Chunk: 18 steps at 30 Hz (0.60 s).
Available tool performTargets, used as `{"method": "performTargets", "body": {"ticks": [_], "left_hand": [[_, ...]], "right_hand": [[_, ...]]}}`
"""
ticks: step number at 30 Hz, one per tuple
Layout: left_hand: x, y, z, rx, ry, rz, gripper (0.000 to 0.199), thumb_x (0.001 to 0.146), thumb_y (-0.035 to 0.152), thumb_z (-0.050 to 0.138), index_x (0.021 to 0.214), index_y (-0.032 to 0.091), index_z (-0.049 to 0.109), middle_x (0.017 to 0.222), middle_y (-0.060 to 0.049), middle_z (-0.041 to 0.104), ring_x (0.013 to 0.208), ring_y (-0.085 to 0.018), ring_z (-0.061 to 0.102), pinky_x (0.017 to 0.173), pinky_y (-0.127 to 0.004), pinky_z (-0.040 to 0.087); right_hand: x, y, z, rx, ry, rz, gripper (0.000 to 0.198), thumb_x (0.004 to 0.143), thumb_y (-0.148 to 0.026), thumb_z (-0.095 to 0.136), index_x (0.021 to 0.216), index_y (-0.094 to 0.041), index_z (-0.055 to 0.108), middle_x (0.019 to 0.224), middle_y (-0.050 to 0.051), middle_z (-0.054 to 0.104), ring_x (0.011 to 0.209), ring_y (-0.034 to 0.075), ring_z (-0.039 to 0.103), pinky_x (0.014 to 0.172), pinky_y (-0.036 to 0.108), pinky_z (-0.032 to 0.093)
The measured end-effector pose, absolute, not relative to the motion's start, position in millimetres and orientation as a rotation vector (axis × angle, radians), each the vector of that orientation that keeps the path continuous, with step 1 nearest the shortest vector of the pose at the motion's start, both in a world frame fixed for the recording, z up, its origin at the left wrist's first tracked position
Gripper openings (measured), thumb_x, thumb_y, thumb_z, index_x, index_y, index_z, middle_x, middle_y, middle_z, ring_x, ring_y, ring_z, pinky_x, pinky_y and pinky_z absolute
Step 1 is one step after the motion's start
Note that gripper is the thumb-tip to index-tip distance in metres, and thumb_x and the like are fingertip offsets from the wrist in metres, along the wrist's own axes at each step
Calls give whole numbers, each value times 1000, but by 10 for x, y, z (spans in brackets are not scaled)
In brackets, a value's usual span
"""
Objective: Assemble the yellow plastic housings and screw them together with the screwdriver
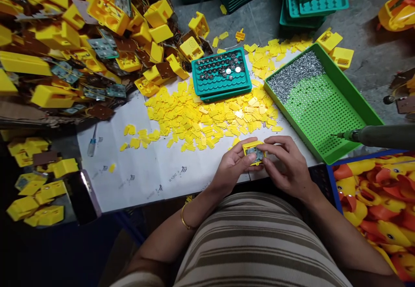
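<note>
Close to my body, at the table's front edge, I hold a small yellow plastic housing [258, 143] with a circuit board [254, 151] inside it. My left hand [231, 166] grips it from the left, thumb over the board. My right hand [288, 164] has its thumb and fingers on the housing's right side. Beyond my hands spreads a pile of flat yellow plastic pieces [194, 122]. Behind them a teal tray [207, 89] carries rows of button cells [210, 64]. To the right lies a green perforated tray [333, 105] with many small screws [292, 77] at its far end.
A heap of yellow housings with boards and wires [61, 40] fills the left. An electric screwdriver [359, 135] juts in over the green tray. Stacked teal trays [319, 1] stand behind. A blue-handled screwdriver [92, 144] and a phone [81, 196] lie left; toy ducks [382, 205] fill a crate right.
</note>
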<state>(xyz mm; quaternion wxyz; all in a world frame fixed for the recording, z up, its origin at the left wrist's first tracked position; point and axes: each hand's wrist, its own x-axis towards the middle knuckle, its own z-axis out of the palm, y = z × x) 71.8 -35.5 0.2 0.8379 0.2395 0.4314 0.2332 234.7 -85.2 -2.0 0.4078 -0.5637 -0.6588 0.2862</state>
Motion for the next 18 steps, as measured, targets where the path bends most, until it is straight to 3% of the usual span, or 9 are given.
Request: {"method": "performTargets", "body": {"ticks": [5, 9, 13, 18], "left_hand": [[706, -359, 25, 528, 919, 468, 51, 78, 34, 70, 124, 18, 55, 111, -9, 68, 98, -24, 66, 84, -38, 55], [677, -356, 1, 538, 924, 454, 50, 78, 32, 69, 124, 19, 55, 111, -9, 68, 98, -23, 66, 84, -37, 54], [662, -376, -55, 548, 942, 455, 44, 77, 28, 67, 120, 18, 59, 103, -7, 69, 86, -18, 67, 77, -31, 55], [670, -392, -83, 531, 991, 504, 35, 75, 25, 66, 109, 16, 63, 86, -3, 70, 68, -12, 65, 63, -23, 53]], "right_hand": [[2323, -828, -2, -1461, -1672, 691, 29, 85, -18, 62, 114, -20, 58, 107, 10, 57, 101, 21, 57, 86, 38, 52], [2263, -868, 1, -1546, -1648, 697, 25, 87, -20, 60, 112, -21, 57, 107, 10, 57, 96, 19, 59, 77, 34, 55], [2177, -863, -7, -1565, -1602, 721, 16, 88, -22, 60, 104, -22, 59, 100, 8, 54, 85, 16, 59, 65, 29, 54], [2085, -862, -26, -1594, -1591, 714, 16, 88, -22, 58, 104, -22, 59, 98, 8, 54, 86, 18, 59, 63, 30, 54]]}}
